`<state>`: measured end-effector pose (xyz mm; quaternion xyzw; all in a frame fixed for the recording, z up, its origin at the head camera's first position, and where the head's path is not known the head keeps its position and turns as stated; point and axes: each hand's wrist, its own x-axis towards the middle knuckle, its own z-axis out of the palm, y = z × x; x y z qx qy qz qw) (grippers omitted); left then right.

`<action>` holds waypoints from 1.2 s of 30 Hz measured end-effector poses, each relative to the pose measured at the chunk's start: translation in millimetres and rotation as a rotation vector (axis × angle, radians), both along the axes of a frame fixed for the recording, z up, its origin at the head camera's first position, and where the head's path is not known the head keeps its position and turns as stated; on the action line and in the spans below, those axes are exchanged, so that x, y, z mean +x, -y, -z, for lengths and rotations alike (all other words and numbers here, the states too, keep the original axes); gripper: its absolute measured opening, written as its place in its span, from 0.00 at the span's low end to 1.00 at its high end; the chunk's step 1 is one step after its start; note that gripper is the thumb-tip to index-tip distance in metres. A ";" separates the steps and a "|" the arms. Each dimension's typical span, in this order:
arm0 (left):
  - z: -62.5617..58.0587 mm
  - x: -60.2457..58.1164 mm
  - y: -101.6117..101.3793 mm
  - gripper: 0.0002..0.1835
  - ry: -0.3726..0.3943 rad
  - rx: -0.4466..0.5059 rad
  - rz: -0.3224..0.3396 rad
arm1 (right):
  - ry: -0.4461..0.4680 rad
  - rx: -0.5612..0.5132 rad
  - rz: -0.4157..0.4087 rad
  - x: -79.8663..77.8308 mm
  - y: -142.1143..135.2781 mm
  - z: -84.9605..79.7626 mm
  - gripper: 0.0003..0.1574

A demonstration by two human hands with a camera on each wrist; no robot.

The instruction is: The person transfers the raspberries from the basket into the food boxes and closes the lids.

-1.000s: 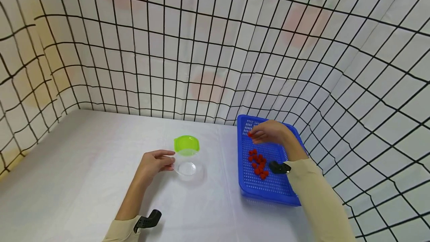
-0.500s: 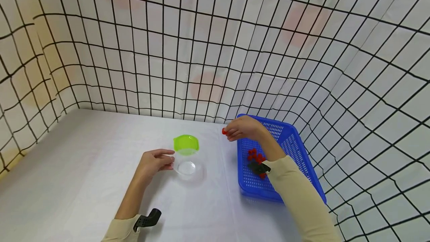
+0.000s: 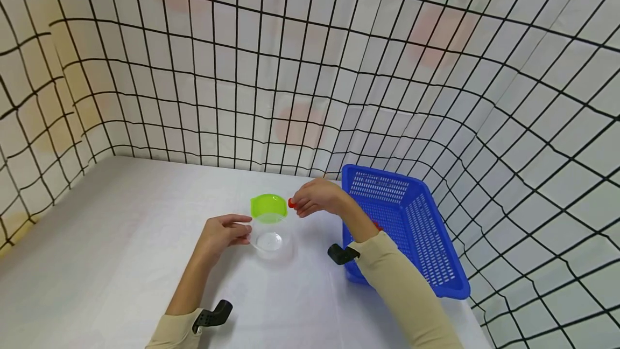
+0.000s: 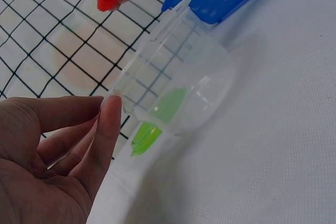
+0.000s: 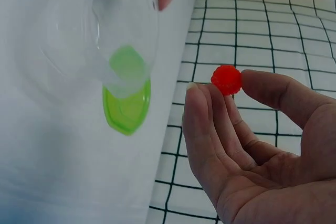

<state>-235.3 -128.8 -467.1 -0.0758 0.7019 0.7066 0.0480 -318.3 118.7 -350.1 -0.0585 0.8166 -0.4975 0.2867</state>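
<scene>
My left hand (image 3: 221, 236) pinches the rim of a clear plastic bowl (image 4: 205, 72) between thumb and fingers, and the bowl sits on the white table. Between the thumb and fingertips of my right hand (image 3: 319, 198) is a small red raspberry (image 5: 226, 80) with a bumpy surface. That hand is in the air just right of the bowl, level with the green dish. Seen from the right wrist, the raspberry is apart from the bowl. A shallow bright green dish (image 3: 268, 206) lies right behind the bowl and partly shows through its clear wall.
On the right stands a blue plastic basket (image 3: 426, 230) with slatted sides. My right forearm hides most of the red pieces (image 3: 377, 225) inside it. A black wire grid (image 3: 261, 69) over white cloth encloses the back and sides of the table.
My right hand has moved left with the raspberry, out from over the basket to beside the bowl. The left hand keeps its hold on the rim.
</scene>
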 end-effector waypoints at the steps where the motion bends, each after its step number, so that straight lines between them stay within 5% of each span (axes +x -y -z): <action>1: -0.1 0.1 0.0 0.19 -0.001 0.001 0.001 | 0.001 0.003 -0.012 0.6 2.6 3.0 0.16; 19: 0.5 0.8 -1.1 0.17 -0.015 0.006 -0.004 | 0.019 0.028 0.017 15.3 33.5 47.8 0.12; 36: -1.1 1.5 -2.5 0.17 -0.022 -0.009 -0.005 | 0.043 -0.036 0.051 17.9 31.6 60.6 0.12</action>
